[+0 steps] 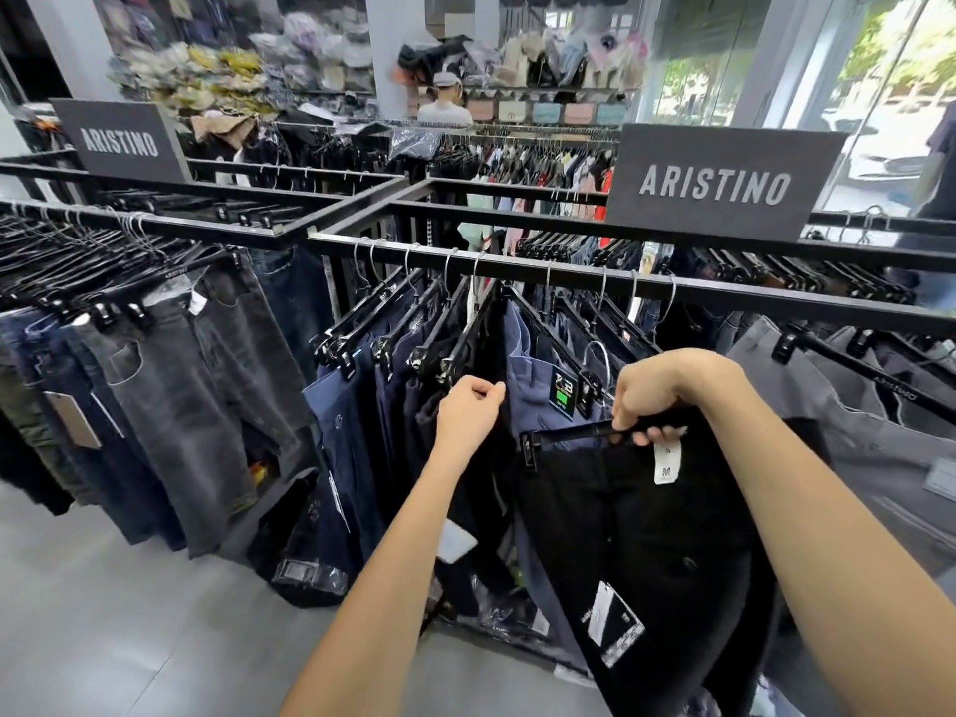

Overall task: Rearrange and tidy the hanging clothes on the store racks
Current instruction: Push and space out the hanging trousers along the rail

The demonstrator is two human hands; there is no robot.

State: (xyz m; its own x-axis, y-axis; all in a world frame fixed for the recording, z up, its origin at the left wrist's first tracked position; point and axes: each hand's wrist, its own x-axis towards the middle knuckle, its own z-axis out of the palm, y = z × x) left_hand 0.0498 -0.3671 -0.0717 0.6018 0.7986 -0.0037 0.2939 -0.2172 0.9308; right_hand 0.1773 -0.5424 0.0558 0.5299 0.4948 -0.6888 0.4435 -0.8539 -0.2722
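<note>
**Black trousers held off the rail**

The right hand point(653, 393) grips a black clip hanger point(569, 434) carrying black trousers point(646, 535), held in front of and below the black rack rail point(517, 271). A white size tag point(666, 462) (it reads M) hangs just under the fingers. The left hand point(468, 411) pinches into the navy trousers point(357, 421) hanging on the rail. Grey jeans point(207, 385) hang to the left, under an ARISTINO sign point(120, 142).

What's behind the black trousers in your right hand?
Blue trousers with a green tag hang behind the black trousers; grey ones beside. Lower parts are covered.
</note>
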